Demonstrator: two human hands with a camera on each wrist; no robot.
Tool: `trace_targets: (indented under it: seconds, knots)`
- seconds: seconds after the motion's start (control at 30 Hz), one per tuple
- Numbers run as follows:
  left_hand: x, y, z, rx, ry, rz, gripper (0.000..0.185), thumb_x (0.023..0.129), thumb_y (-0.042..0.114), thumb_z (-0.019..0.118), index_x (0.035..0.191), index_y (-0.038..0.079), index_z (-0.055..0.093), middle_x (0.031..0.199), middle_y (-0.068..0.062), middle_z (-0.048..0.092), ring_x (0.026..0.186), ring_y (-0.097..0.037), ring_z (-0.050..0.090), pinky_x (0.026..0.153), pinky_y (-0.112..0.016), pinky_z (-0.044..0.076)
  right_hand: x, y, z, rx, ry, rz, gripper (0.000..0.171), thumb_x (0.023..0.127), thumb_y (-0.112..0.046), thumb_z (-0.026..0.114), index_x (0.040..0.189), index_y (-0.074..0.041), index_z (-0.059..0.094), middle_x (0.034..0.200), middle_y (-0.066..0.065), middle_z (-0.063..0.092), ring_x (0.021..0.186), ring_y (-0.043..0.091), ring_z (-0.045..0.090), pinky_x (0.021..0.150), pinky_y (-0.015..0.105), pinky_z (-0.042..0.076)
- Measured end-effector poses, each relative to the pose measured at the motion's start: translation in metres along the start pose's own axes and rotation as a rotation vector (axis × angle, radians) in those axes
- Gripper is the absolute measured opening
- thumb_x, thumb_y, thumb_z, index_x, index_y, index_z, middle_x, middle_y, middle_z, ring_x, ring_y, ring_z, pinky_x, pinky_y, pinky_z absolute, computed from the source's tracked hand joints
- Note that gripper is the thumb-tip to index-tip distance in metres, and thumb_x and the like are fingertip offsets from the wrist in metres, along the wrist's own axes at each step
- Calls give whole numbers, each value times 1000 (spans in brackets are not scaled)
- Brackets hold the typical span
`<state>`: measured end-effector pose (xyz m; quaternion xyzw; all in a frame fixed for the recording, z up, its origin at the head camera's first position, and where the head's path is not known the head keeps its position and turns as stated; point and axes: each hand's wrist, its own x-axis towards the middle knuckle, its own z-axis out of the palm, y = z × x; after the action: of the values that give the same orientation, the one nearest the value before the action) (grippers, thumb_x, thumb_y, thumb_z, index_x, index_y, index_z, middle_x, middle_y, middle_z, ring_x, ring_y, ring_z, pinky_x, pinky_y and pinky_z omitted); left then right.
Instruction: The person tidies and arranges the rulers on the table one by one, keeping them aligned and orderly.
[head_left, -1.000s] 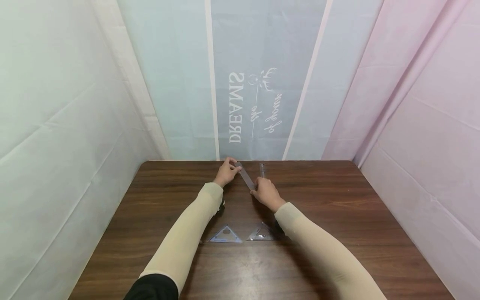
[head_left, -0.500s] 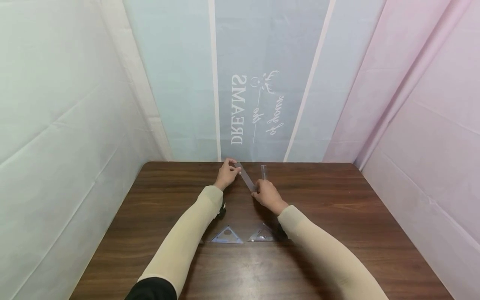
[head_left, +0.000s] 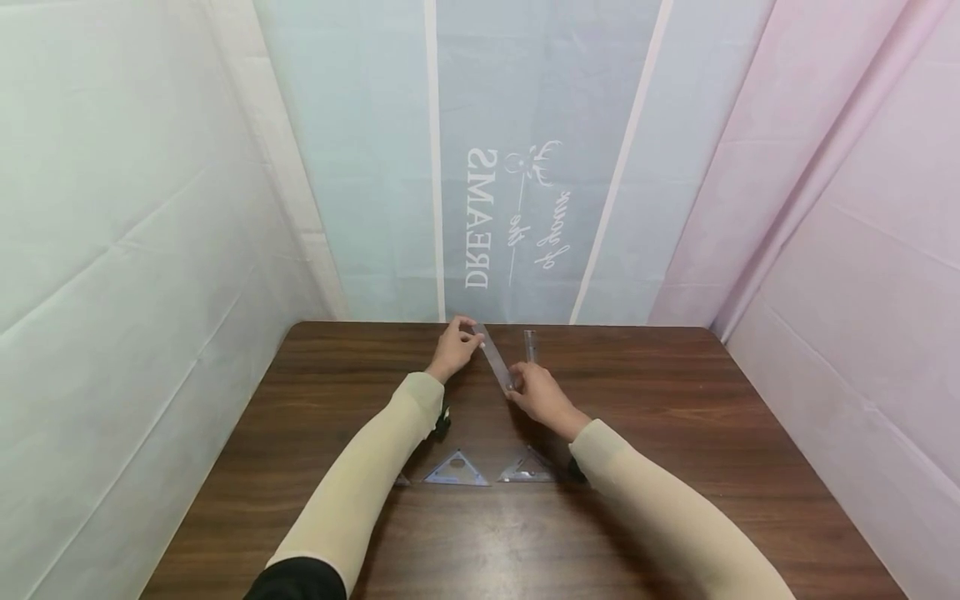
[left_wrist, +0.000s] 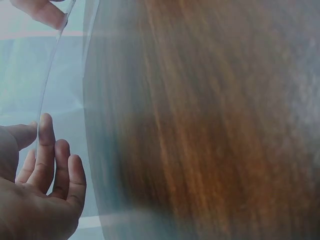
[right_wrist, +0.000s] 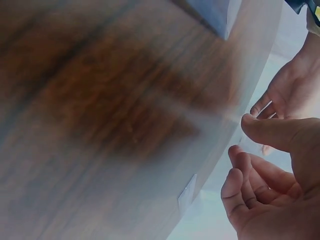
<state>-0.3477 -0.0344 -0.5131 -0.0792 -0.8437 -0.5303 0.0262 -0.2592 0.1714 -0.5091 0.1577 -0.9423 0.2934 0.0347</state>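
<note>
A clear ruler point(head_left: 493, 358) slants between my two hands near the back of the table in the head view. My left hand point(head_left: 453, 347) pinches its far end between thumb and fingers. The near end is pinched by my right hand point(head_left: 542, 396), whose fingers partly cover it. Seen edge-on in the left wrist view, the ruler point(left_wrist: 43, 90) looks slightly bowed. In the right wrist view, my right hand point(right_wrist: 272, 175) has thumb and forefinger close together at the ruler's end. A second clear ruler point(head_left: 531, 346) lies just beyond my right hand.
On the brown wooden table point(head_left: 675, 467) a blue-tinted set square point(head_left: 456, 477) lies nearer to me. Beside it is a clear set square point(head_left: 517, 477), close to the right sleeve. A corner of another clear piece point(head_left: 402, 481) shows by the left forearm. Printed curtains point(head_left: 382, 167) hang behind.
The right hand and the ruler's near end have shifted slightly right and toward me. The left hand keeps its pinch at nearly the same place. The whole view has drifted a little.
</note>
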Motion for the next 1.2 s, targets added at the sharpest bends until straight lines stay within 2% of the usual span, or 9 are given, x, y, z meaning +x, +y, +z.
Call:
trace_targets:
  seconds: [0.27,0.4,0.57,0.77,0.97,1.2]
  knots:
    - [-5,0,2,-18,-36,13,36,109,27,67,140,11,55,111,-15,79,99,-24,68,83,-34,47,-13,2,-6,30,-24,-49,50,95,-5,82,140,8,63,105,12,67,86,19,62,76,37,56]
    - [-9,2,2,-44,-44,23,38,109,26,68,142,11,56,113,-17,79,100,-28,68,80,-33,45,-18,4,-8,52,-25,-67,51,95,-4,81,141,7,63,107,10,67,87,17,63,75,34,56]
    - [-13,6,3,-51,-64,42,41,109,28,67,146,12,58,115,-14,79,108,-32,71,84,-34,48,-23,4,-12,61,-18,-78,50,94,-4,82,140,6,64,106,8,67,87,15,64,74,32,56]
    - [-18,10,3,-58,-97,69,40,110,27,66,146,13,60,115,-14,79,114,-34,71,94,-42,50,-30,2,-16,72,-24,-66,51,94,-9,85,140,5,66,105,6,68,82,14,60,70,30,52]
    - [-22,15,2,-48,-166,78,42,110,28,66,149,15,59,119,-11,78,117,-29,71,100,-43,52,-39,4,-21,91,-11,-54,51,93,-10,86,138,3,68,103,5,68,81,12,60,69,29,51]
    - [-26,19,2,-30,-301,122,49,108,19,69,153,12,53,124,-15,76,118,-31,70,80,-31,52,-52,9,-27,85,-11,-66,49,92,-9,86,137,3,69,100,3,68,79,11,59,67,27,50]
